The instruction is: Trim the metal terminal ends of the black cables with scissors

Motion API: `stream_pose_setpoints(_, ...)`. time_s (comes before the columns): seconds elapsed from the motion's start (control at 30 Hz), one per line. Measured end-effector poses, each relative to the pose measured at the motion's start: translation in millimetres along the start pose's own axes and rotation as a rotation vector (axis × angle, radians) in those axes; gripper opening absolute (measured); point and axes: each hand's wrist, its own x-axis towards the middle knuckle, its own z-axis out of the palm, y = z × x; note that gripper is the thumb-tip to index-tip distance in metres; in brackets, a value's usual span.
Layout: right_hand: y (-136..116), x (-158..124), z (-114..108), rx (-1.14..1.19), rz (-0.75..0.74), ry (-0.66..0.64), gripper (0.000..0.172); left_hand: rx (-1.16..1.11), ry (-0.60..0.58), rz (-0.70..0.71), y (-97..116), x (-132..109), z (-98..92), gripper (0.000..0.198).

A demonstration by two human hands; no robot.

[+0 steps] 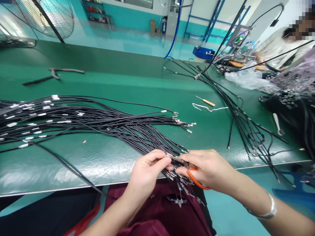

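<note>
My left hand (149, 168) pinches the tip of a black cable at the table's front edge, thumb against forefinger. Fingers of my right hand (209, 167) are wrapped round orange-handled scissors (197, 182), whose metal blades point left, close to my left fingertips. A thick bundle of black cables (98, 118) runs from the left side of the table to my hands. Small metal terminals show on many cable ends, and white tags sit along the left part. Below my hands, several cable ends hang past the edge; my fingers hide the exact cut point.
Pliers with dark handles (55, 73) lie back left on the green table (118, 78). A yellow-handled pick (208, 102) and a white string (209, 109) lie right of centre. More black cables (236, 111) cross the right side. Another person (273, 46) sits at the far right.
</note>
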Motion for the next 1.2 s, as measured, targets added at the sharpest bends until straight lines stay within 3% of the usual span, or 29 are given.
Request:
stream_pose_setpoints(0.8, -2.3, 2.6, 3.8, 0.071, -0.059, 0.069, 0.036, -0.048, -0.032, 0.042, -5.0, 0.4, -2.9, 0.014)
stream_pose_setpoints(1.2, -2.6, 0.6, 2.0, -0.057, -0.086, 0.071, 0.032, -0.036, -0.012, 0.041, -5.1, 0.5, -1.7, 0.014)
